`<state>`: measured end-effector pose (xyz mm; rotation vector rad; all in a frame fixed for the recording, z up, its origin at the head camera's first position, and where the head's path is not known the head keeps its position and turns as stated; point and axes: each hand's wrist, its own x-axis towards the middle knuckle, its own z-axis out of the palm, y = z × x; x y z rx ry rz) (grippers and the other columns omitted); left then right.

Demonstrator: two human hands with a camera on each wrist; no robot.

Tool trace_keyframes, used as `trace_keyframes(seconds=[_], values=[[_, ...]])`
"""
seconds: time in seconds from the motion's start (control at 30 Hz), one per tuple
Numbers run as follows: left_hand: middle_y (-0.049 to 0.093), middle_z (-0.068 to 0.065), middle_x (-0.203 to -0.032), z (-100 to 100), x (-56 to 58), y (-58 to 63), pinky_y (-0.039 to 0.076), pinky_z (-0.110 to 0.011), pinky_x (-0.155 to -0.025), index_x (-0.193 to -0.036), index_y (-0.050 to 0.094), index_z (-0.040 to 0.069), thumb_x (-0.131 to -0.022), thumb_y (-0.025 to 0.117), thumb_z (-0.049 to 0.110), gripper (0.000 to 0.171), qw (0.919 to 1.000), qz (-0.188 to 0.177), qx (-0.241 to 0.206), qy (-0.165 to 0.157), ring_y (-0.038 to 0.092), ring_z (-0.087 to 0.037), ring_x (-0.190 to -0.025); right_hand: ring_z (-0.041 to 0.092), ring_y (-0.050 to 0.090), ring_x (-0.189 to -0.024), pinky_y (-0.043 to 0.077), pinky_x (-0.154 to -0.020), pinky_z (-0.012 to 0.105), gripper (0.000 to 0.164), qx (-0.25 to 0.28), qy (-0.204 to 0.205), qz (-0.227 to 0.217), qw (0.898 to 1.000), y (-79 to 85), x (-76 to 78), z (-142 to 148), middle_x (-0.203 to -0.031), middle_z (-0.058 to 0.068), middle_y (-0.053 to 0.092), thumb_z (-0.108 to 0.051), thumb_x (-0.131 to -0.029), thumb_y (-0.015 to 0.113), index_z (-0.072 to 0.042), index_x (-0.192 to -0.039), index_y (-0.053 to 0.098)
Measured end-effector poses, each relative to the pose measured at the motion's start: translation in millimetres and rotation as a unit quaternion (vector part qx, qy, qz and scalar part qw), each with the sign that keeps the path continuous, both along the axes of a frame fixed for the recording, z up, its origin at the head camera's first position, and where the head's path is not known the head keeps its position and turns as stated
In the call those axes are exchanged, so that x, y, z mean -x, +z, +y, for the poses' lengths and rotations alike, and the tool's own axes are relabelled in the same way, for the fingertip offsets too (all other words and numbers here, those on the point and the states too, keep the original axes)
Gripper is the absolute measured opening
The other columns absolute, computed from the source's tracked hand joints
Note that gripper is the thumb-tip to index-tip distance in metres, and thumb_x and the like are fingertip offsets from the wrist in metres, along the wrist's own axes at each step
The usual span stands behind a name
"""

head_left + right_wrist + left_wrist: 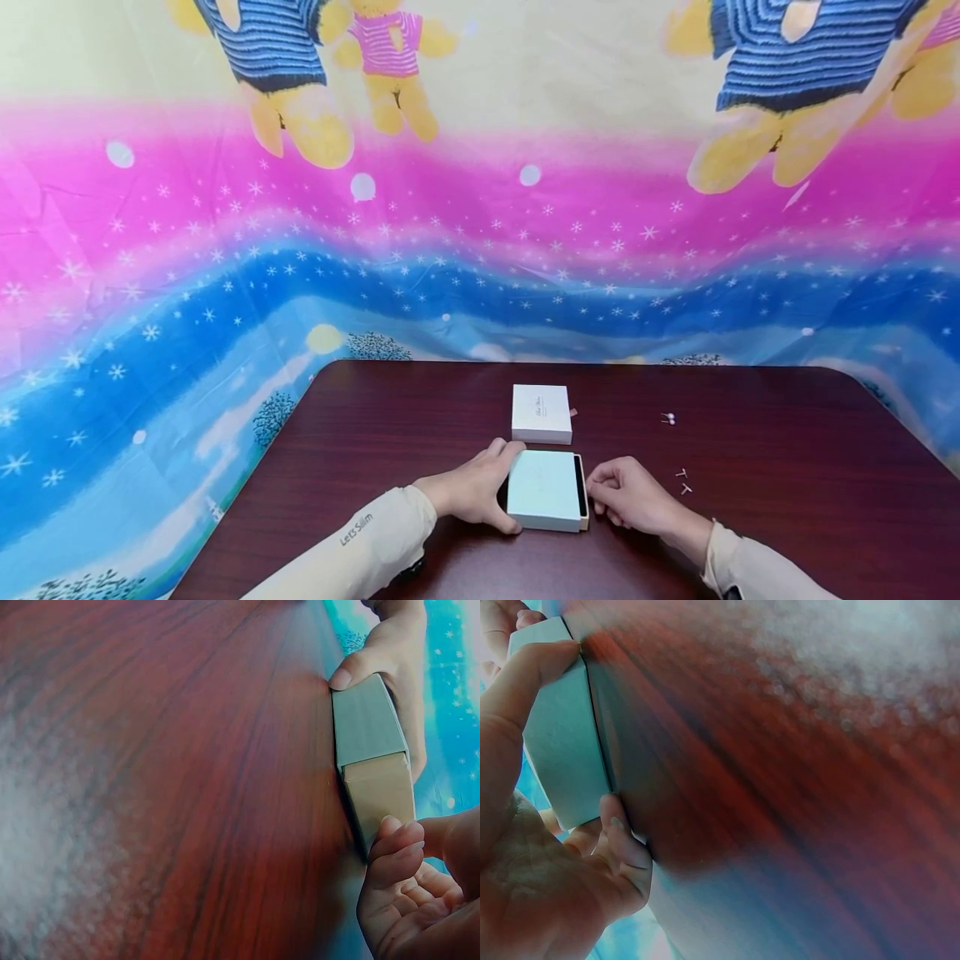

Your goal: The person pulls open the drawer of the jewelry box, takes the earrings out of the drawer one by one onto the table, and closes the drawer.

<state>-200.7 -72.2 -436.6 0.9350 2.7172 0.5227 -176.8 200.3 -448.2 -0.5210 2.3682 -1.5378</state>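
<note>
A mint-green drawer-style gift box point(543, 490) lies on the table in front of me. Its tan inner drawer point(379, 791) sticks partway out of the right end, and the head view shows a dark strip of its interior. My left hand point(480, 485) grips the outer sleeve from the left, thumb on the near side and fingers on the far side. At the right end, my right hand point(628, 497) pinches the drawer's outer edge with curled fingers; the exact spot between thumb and finger is hidden.
Behind the green box sits a white box point(542, 413) with a small pinkish tab on its right side. Two pearl-like studs point(669, 418) lie at the back right of the dark wooden table point(787, 450). Nearer are two small pin-like pieces point(684, 482). A printed cloth point(465, 217) hangs behind.
</note>
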Motion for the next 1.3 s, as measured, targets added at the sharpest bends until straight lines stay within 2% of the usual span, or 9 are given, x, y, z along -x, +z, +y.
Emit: trace_keyframes(seconds=[1.3], values=[[0.045,0.003,-0.118,0.1,1.5,0.8,0.044,-0.022,-0.096,-0.150,0.032,0.011,-0.068,0.091,0.036,0.104,1.0000,0.000,-0.005,-0.005,0.047,-0.009,-0.103,0.002,0.046,-0.043,0.037,-0.041,0.018,0.019,-0.005,0.005,0.007,1.000,1.3,3.3,-7.2,-0.065,0.004,0.061,-0.005,-0.099,0.056,0.005,-0.088,0.068]])
